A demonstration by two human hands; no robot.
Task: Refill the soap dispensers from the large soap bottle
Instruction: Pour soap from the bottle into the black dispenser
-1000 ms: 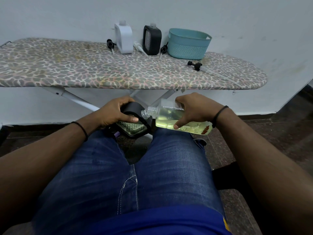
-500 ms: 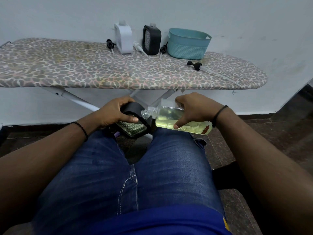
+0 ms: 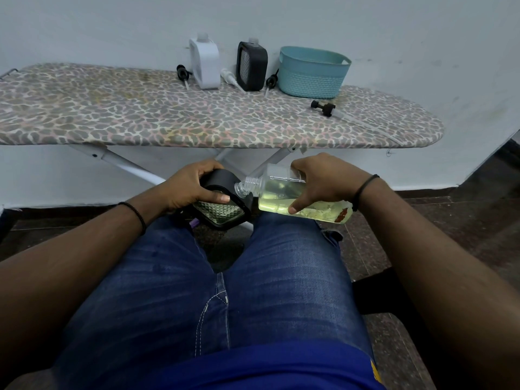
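Fingers [image 3: 302, 202] of the right hand [image 3: 323, 181] are curled round the soap bottle [image 3: 292, 197], thumb underneath; those of the left hand [image 3: 191, 187] are wrapped round a black dispenser [image 3: 225, 204], the thumb laid across its patterned face. Both are held over the knees, below the board's edge.

The board [image 3: 140, 119] is set against the wall and carries the rest. A teal basket [image 3: 312, 74] is stood at its far right. A white dispenser [image 3: 205, 63] and a second black dispenser [image 3: 251, 66] are stood upright beside it, both uncapped. Four pump heads are laid loose on the cover: one left of the white dispenser [image 3: 182, 74], one between the two dispensers [image 3: 229, 77], one just right of the black one [image 3: 271, 81], and one near the board's tip [image 3: 323, 106].

The bottle is tipped nearly flat, its open neck [image 3: 244, 187] brought to the held dispenser's top corner. The yellow soap is pooled along the lower side and seems not to have reached the neck; no stream can be made out. The step in hand is judged to be the pour into this dispenser, barely begun. A steeper tilt is called for next, with the neck kept over the opening, which is hidden. The two on the board appear unfilled, though this cannot be confirmed.
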